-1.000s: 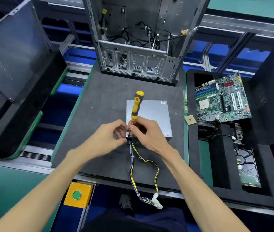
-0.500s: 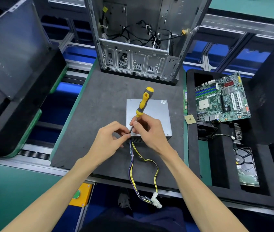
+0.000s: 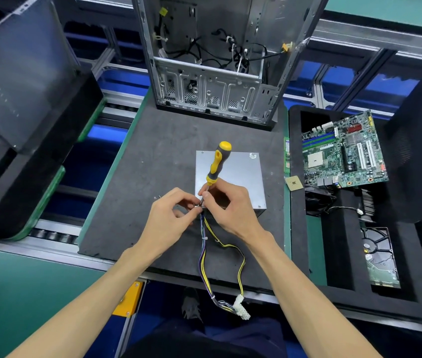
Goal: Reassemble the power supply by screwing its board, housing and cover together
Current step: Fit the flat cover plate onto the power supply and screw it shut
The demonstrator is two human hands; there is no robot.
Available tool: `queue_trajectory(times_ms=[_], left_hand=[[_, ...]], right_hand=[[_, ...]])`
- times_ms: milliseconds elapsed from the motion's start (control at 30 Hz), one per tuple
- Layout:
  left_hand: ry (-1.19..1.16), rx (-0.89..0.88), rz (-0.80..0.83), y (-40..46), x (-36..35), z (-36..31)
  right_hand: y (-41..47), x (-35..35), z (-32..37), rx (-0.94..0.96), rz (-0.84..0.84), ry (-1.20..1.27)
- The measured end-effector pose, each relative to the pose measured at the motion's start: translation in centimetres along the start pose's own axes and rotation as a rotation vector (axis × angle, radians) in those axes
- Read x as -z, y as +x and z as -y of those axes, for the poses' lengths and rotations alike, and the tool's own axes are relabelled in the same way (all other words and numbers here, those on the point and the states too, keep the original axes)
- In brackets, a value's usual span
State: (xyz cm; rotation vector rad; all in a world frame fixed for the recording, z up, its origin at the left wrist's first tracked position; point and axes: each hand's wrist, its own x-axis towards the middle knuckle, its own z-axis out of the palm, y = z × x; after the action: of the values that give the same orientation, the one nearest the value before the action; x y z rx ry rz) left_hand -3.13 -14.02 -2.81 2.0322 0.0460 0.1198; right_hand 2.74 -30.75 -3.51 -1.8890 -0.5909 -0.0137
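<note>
Since 0.5 s ago you're tipping the screwdriver [image 3: 216, 164] back more upright. Your right hand [image 3: 226, 205] is gripping its shaft, your left hand [image 3: 171, 218] is pinching something tiny at the tip, over the power supply [image 3: 241, 174] sitting mid-frame on the grey mat [image 3: 153, 164].

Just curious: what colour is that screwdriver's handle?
Yellow and dark grey, seen in the head view: screwdriver, held by the right hand.

The power supply [image 3: 233, 177] sits mid-mat [image 3: 153, 161], the open computer case [image 3: 217, 73] behind it, the motherboard [image 3: 344, 151] to its right (on a separate tray [image 3: 295, 228]); its cable bundle [image 3: 204, 254] trails toward the near edge.
</note>
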Motion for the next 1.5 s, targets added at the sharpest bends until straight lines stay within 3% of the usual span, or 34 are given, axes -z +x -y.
queue_trajectory(times_ms=[500,600,767,1100,1333,1500], left_hand=[[-0.002,0.022,-0.003,0.1,0.0,-0.1],[-0.004,0.028,0.02,0.3,0.2,-0.1],[0.007,-0.012,0.059,0.5,0.5,-0.1],[0.049,-0.138,0.092,1.0,0.7,0.2],[0.065,-0.148,0.081,1.3,0.8,0.3],[0.09,-0.124,0.061,1.2,0.7,0.6]], right_hand=[[-1.6,0.1,-0.3,0.012,-0.059,-0.076],[-1.5,0.6,-0.2,-0.044,-0.025,-0.08],[-1.1,0.6,0.2,0.052,0.041,-0.146],[-0.7,1.6,0.9,-0.079,0.234,-0.152],[0.9,1.8,2.4,-0.057,0.282,-0.175],[1.6,1.4,3.4,-0.148,0.232,-0.364]])
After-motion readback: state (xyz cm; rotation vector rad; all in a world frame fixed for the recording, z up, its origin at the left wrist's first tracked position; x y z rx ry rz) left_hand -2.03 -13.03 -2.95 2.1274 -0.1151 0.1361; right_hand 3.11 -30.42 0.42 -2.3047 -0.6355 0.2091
